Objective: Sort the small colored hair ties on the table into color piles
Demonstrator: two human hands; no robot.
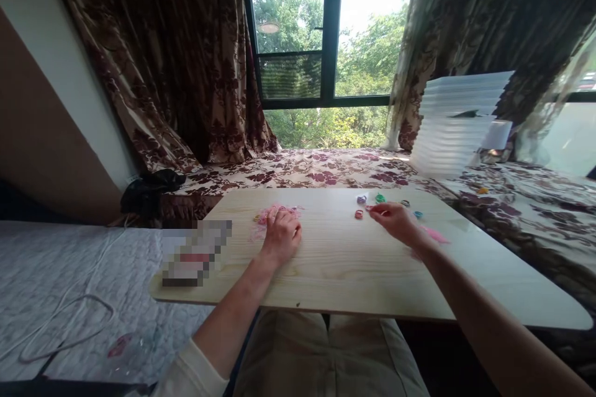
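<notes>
My left hand point(281, 237) rests on a loose tangle of mostly pink rubber bands point(270, 214) at the table's left half. Its fingers are curled and close together; whatever lies under them is hidden. My right hand point(395, 222) pinches a small pink rubber band point(369, 208) with thumb and fingertips near the far edge. Around those fingertips sit small sorted bunches: a purple bunch point(361, 200), a red bunch point(358, 214), a green bunch point(380, 197), a dark bunch point(405, 203) and a blue bunch point(418, 214). Beside my right forearm lies a bright pink bunch point(436, 235).
The pale wooden table point(344, 279) stands across my lap. A blurred-out object point(195, 257) lies at its left end. Behind it are a flower-patterned ledge point(321, 167), a white pleated stack point(459, 127) and a window. A white cable point(69, 304) runs over the quilt at left.
</notes>
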